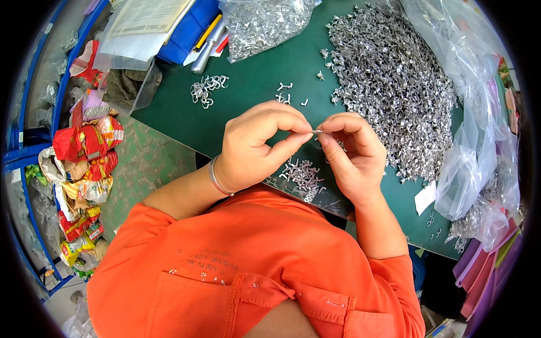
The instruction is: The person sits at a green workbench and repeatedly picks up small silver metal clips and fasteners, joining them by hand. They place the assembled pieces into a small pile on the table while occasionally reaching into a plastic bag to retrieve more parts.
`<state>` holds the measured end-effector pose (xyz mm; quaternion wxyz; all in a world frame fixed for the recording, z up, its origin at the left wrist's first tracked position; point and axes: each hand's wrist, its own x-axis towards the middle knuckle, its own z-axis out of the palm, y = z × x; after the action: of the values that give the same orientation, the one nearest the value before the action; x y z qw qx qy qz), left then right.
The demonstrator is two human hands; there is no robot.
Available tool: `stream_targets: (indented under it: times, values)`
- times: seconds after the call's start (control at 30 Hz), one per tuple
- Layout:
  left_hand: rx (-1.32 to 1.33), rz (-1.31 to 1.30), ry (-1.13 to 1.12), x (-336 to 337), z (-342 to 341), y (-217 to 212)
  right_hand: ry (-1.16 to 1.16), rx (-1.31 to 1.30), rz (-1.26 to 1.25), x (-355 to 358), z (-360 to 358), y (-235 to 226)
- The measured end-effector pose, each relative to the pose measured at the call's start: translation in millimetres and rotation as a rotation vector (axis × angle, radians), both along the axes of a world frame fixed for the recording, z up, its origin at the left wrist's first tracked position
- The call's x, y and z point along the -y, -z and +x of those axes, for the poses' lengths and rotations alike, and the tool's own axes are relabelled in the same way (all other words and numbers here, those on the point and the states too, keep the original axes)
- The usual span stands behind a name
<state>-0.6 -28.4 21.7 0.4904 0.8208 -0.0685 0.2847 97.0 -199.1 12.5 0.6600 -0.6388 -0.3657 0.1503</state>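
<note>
Left hand [256,146] and right hand [352,155] meet fingertip to fingertip over the near edge of the green table [248,84], both pinched shut on one small metal clip [317,132] held between them (tiny, shape hard to tell). Big pile of metal clips [394,84] far right, just beyond the right hand. Small cluster of clips [303,174] below the hands. Clear plastic bag [479,152] at right edge; snack wrappers [84,163] on floor, left.

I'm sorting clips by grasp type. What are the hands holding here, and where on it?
A tiny metal piece, pinched between the fingertips of the left hand and the right hand, one at each end. Its exact shape is too small to tell.
</note>
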Motion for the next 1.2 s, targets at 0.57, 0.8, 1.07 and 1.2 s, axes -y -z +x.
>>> stream_targets:
  times: [0.57, 0.8, 1.07, 1.2]
  values:
    - [0.146, 0.111, -0.031, 6, 4, 1, -0.098, -0.340, 0.182, 0, -1, -4]
    - [0.007, -0.020, -0.044, 5, 2, -1, -0.071, -0.274, 0.261, -1, -4, -7]
    - [0.048, 0.060, -0.051, 3, 5, -4, 0.099, 0.452, 0.027, 6, 17, -22]
    - [0.027, -0.012, -0.157, -16, 1, 1, 0.282, 0.603, -0.170, 26, 42, -38]
